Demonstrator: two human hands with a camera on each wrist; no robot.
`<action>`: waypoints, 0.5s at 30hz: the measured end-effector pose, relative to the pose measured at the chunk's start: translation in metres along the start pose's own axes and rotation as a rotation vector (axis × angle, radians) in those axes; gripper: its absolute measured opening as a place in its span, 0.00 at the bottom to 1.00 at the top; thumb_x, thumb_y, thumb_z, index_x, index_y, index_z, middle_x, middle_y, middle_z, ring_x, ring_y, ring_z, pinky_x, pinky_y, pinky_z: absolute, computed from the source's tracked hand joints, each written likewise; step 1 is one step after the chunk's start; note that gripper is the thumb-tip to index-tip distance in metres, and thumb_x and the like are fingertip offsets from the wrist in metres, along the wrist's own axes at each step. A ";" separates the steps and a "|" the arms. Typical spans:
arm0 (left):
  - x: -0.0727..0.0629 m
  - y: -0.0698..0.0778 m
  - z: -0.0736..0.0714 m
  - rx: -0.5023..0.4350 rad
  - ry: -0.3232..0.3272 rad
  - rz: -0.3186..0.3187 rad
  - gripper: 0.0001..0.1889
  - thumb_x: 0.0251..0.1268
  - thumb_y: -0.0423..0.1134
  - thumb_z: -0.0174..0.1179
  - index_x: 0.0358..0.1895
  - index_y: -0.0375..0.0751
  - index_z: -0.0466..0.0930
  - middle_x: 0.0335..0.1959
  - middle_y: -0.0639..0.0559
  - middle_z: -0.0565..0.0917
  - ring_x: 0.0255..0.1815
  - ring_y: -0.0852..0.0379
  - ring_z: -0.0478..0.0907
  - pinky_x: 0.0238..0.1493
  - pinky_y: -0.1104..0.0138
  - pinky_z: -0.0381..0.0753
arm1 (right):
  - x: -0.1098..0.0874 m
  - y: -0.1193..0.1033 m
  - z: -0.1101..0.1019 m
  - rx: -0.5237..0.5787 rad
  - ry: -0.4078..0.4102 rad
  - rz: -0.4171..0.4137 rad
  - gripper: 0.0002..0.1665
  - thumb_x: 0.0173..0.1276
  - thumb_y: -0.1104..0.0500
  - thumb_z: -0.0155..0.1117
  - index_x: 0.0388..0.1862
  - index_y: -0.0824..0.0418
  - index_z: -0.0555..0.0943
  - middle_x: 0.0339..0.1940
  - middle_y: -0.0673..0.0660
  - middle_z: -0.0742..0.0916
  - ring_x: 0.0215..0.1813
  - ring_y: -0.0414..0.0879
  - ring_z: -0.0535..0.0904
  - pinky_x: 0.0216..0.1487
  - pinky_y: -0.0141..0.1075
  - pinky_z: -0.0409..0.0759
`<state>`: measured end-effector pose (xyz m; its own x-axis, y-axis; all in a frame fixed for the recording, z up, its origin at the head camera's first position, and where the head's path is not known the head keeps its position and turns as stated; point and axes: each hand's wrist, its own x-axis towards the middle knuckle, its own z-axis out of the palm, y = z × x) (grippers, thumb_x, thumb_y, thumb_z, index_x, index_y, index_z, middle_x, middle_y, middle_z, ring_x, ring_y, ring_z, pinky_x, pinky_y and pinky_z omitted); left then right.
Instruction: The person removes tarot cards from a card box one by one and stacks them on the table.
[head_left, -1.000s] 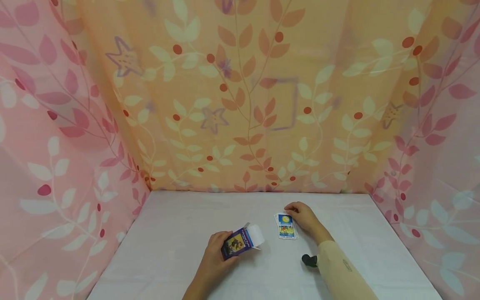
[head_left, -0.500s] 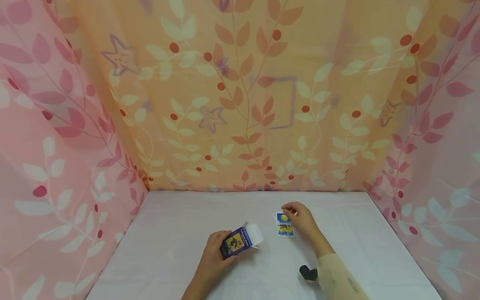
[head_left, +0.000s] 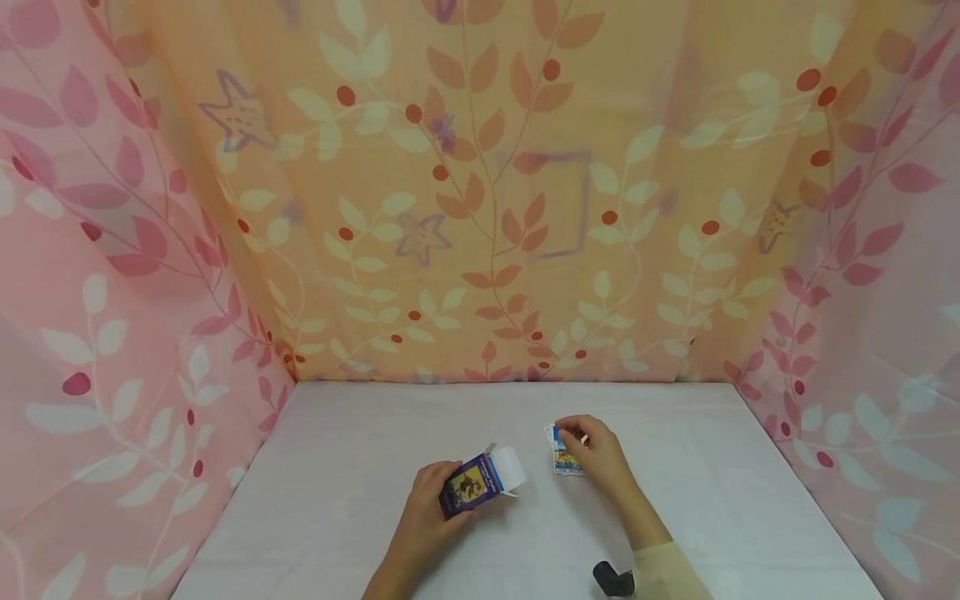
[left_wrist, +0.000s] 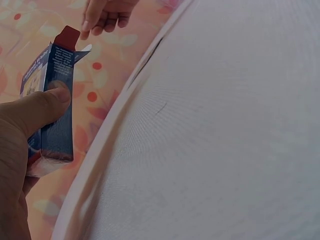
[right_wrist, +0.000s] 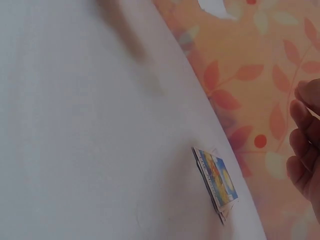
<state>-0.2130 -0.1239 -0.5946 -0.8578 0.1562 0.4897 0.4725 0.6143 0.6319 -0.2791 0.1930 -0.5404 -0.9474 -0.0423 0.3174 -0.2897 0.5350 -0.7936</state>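
My left hand [head_left: 423, 521] grips a dark blue and purple card box [head_left: 470, 487], tilted above the table. Its white flap stands open toward the right, and in the left wrist view my thumb [left_wrist: 57, 97] lies along the narrow side of the box. A small stack of picture cards [head_left: 564, 461] lies slightly fanned on the table, a sun card on top. Over the stack's right side hovers my right hand [head_left: 600, 454], fingers loosely bent. The right wrist view shows those fingers [right_wrist: 302, 145] apart from the cards [right_wrist: 216, 177], holding nothing.
A white cloth covers the table [head_left: 337, 467]. Behind it hangs an orange curtain [head_left: 480, 208] with leaf patterns, and pink curtains [head_left: 90, 333] stand at both sides. A black piece [head_left: 613, 578] sits at my right sleeve [head_left: 667, 571].
My right hand has moved slightly down and left, from the stack's top right corner to over its upper right part, covering more of the top card. The left hand keeps the box nearly still.
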 end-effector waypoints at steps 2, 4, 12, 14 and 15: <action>-0.001 0.000 0.000 0.003 -0.008 -0.013 0.43 0.42 0.43 0.85 0.68 0.51 0.75 0.61 0.60 0.76 0.64 0.59 0.71 0.65 0.54 0.78 | -0.005 -0.004 0.000 0.001 0.008 -0.007 0.09 0.70 0.60 0.70 0.48 0.54 0.87 0.38 0.46 0.86 0.42 0.41 0.76 0.42 0.32 0.75; -0.001 0.001 0.000 0.007 -0.013 -0.024 0.44 0.42 0.43 0.85 0.68 0.52 0.75 0.62 0.61 0.76 0.64 0.60 0.71 0.65 0.54 0.78 | -0.010 -0.008 0.001 0.005 0.018 -0.016 0.09 0.70 0.59 0.70 0.48 0.53 0.87 0.38 0.45 0.86 0.42 0.40 0.77 0.42 0.32 0.75; 0.000 0.002 -0.001 0.006 -0.025 -0.036 0.44 0.42 0.44 0.84 0.69 0.54 0.74 0.63 0.61 0.76 0.65 0.59 0.70 0.67 0.53 0.77 | -0.026 -0.023 0.009 0.040 0.053 -0.078 0.08 0.69 0.59 0.71 0.46 0.50 0.87 0.36 0.41 0.85 0.42 0.37 0.77 0.44 0.37 0.78; 0.000 0.002 -0.001 0.009 -0.023 -0.031 0.44 0.42 0.44 0.84 0.69 0.53 0.74 0.63 0.61 0.76 0.65 0.59 0.70 0.67 0.53 0.77 | -0.030 -0.026 0.011 0.051 0.057 -0.078 0.08 0.69 0.60 0.71 0.45 0.51 0.88 0.36 0.41 0.85 0.41 0.38 0.77 0.43 0.37 0.78; 0.000 0.001 0.000 0.011 -0.022 -0.026 0.44 0.42 0.44 0.84 0.68 0.53 0.74 0.62 0.60 0.76 0.65 0.59 0.70 0.66 0.53 0.77 | -0.032 -0.028 0.013 0.055 0.057 -0.074 0.08 0.69 0.60 0.72 0.45 0.50 0.87 0.35 0.41 0.85 0.40 0.38 0.77 0.42 0.36 0.78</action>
<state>-0.2118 -0.1236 -0.5937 -0.8741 0.1572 0.4596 0.4479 0.6270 0.6374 -0.2422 0.1689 -0.5355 -0.9144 -0.0308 0.4036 -0.3668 0.4847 -0.7940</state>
